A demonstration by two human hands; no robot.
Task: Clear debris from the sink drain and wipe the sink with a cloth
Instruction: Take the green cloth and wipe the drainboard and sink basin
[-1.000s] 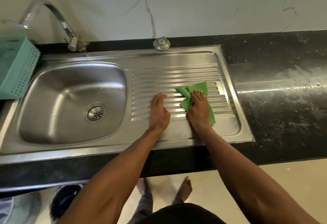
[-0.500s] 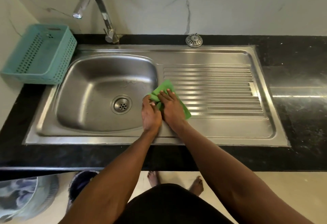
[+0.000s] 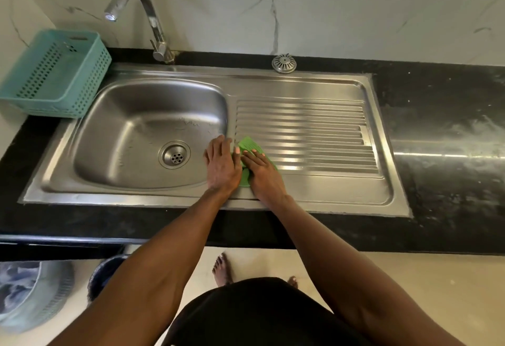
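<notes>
Ideally both flat hands, left hand (image 3: 220, 166) and right hand (image 3: 261, 172), pressed the cloth (image 3: 250, 145) firmly, wiping toward the drain (image 3: 175, 155); neither hand gripped it.

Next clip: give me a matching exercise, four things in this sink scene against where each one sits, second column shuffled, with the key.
Things:
1. green cloth
2. teal basket
3. loose strainer cap
4. drain

Places:
A. on the black counter behind the drainboard
B. in the floor of the basin
C. under the right hand, at the drainboard's left end
D. on the counter left of the sink, near the faucet

Pairs: 1-C, 2-D, 3-A, 4-B
</notes>
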